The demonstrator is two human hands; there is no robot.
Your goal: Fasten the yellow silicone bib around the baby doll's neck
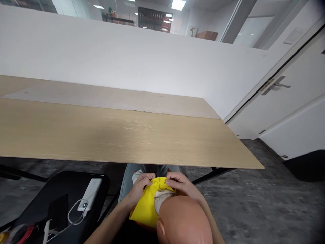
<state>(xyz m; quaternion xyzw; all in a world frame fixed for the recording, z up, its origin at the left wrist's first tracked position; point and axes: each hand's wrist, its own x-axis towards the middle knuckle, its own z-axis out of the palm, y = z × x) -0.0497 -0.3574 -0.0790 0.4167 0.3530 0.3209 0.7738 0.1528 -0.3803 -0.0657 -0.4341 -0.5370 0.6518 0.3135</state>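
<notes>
A bald baby doll [186,220] lies against my lap, its head toward me and one ear showing. Spread over its front is a yellow bib [147,206], which looks soft and rubbery, with small round bumps near its far edge. White cloth [162,198] shows between the bib and the doll's head. My left hand [141,185] pinches the bib's far edge from the left. On the right side, my right hand [181,183] grips the same edge, thumb on top. The doll's face and most of its body are hidden.
A wooden table [122,135] stretches ahead, its front edge just beyond my hands. To my left, a black chair [76,179] carries a white power bank [90,193] with a white cable [72,211]. A white door [291,101] stands at the right, past grey flooring.
</notes>
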